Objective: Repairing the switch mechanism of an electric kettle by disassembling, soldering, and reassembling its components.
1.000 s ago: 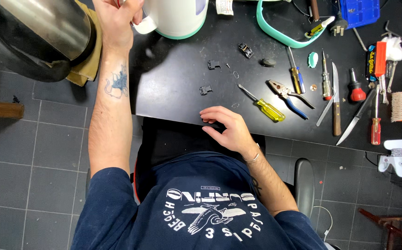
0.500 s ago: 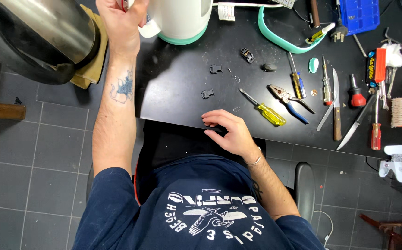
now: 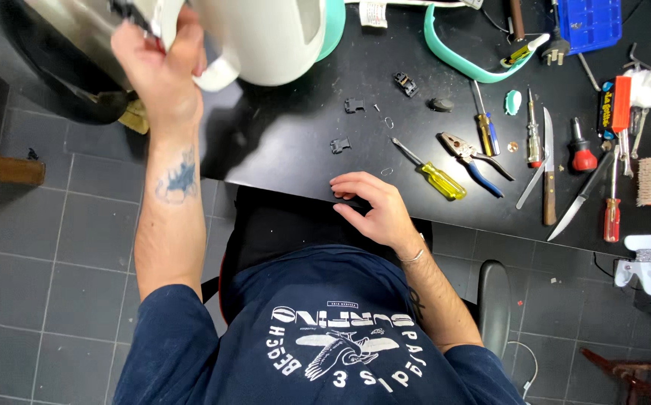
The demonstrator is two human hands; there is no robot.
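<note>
left hand (image 3: 162, 56) grips white kettle (image 3: 265, 37) by its handle, at table's (image 3: 280, 161) far-left corner | right hand (image 3: 374, 206) loosely open, fingertips on near table edge | kettle lies up-left of right hand; left hand nearer

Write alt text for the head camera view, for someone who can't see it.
Seen from above, a seated person's left hand grips a cream electric kettle by its handle, while the right hand rests at the edge of a black worktable. A yellow-handled screwdriver, pliers and knives lie to the right.
</note>
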